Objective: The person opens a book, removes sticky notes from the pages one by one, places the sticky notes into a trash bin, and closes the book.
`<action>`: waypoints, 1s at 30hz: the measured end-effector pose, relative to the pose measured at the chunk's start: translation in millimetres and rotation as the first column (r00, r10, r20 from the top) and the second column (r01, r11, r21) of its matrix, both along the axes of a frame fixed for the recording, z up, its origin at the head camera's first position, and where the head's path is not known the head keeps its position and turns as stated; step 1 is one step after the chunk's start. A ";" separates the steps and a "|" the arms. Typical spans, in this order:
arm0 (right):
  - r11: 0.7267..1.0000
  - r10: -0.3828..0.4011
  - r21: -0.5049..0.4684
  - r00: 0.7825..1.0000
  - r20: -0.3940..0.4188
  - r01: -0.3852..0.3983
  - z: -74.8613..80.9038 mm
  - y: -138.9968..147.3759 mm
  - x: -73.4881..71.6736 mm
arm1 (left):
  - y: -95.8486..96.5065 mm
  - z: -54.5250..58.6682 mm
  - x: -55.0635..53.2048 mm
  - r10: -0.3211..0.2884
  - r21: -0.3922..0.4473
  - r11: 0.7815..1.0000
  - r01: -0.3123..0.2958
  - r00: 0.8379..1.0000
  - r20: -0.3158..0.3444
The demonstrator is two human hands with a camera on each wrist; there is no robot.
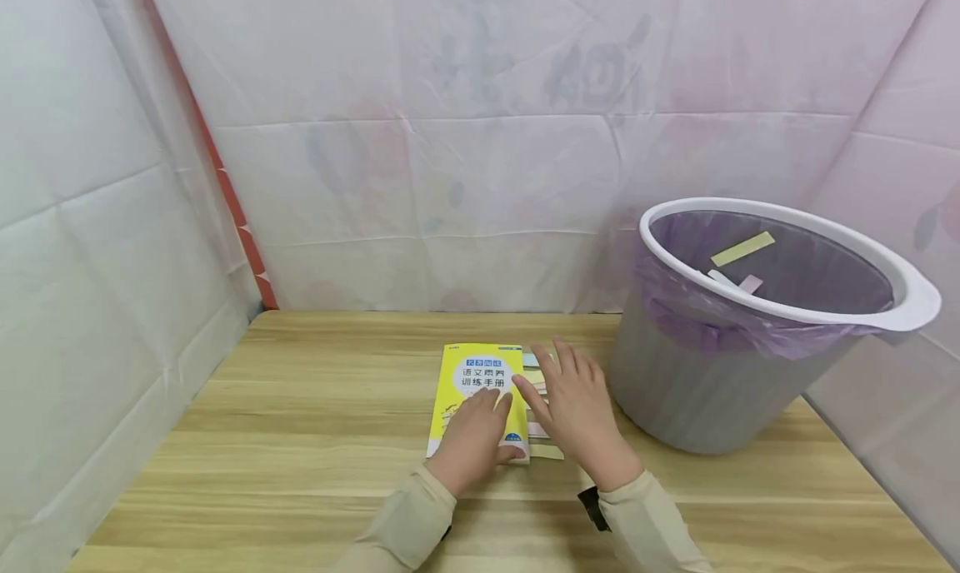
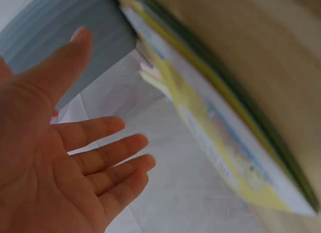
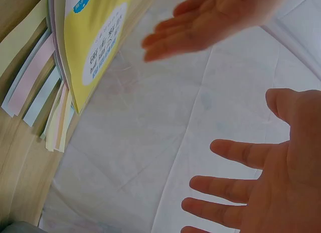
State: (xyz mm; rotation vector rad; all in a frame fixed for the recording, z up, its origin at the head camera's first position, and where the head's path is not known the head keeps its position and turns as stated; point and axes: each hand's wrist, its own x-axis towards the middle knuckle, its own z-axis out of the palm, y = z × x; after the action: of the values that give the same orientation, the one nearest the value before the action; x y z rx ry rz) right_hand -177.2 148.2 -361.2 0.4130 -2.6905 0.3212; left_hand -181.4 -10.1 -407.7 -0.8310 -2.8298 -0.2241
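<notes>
A yellow workbook [image 1: 443,394] with a white oval on its cover lies on the wooden table. Coloured paper strips [image 3: 31,85] in yellow, pink and pale blue stick out from its right edge. Over the book's lower part hovers my left hand [image 1: 474,440], its fingers extended and apart from the cover in the left wrist view. My right hand [image 1: 581,411] is spread above the strips at the book's right edge. In the right wrist view it holds nothing, and a gap separates it from the book.
A grey bin [image 1: 690,390] with a white rim and a purple liner stands right of the book. Several paper strips [image 1: 742,249] show inside it. Pale cloth walls [image 1: 450,181] enclose the table [image 1: 300,440] at the back and sides.
</notes>
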 end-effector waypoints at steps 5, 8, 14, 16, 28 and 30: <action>1.000 -0.006 -0.011 1.000 0.023 0.006 1.0 -1.0 1.1 | 3.0 -6.3 3.1 -0.008 -0.004 1.000 0.008 0.996 0.088; 1.000 -0.001 -0.010 1.000 0.027 0.001 1.4 -3.0 0.7 | 3.2 -7.2 4.5 0.001 0.000 1.000 -0.001 0.991 0.131; 1.000 -0.002 -0.007 1.000 0.031 0.002 1.2 -4.8 -0.7 | 1.9 -8.0 5.6 0.004 0.013 1.000 -0.006 0.988 0.155; 1.000 -0.003 -0.010 0.999 0.034 0.003 1.1 -4.9 -1.2 | 1.2 -8.2 5.7 0.000 0.021 1.000 -0.003 0.990 0.141; 0.999 0.017 0.029 0.979 0.205 -0.023 -5.6 -2.5 -3.1 | -0.4 -0.8 13.5 0.043 0.043 0.998 -0.044 0.999 0.003; 0.997 0.081 -0.008 0.940 0.333 -0.083 -11.3 -2.8 -3.9 | -3.1 1.4 14.9 0.046 0.070 0.997 -0.044 0.999 -0.023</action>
State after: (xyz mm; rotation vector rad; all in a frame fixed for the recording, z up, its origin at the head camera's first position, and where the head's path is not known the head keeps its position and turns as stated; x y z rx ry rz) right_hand -181.1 145.4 -372.5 0.5138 -3.0094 0.4424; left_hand -166.5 -13.2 -406.4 -0.7501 -2.7967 -0.3013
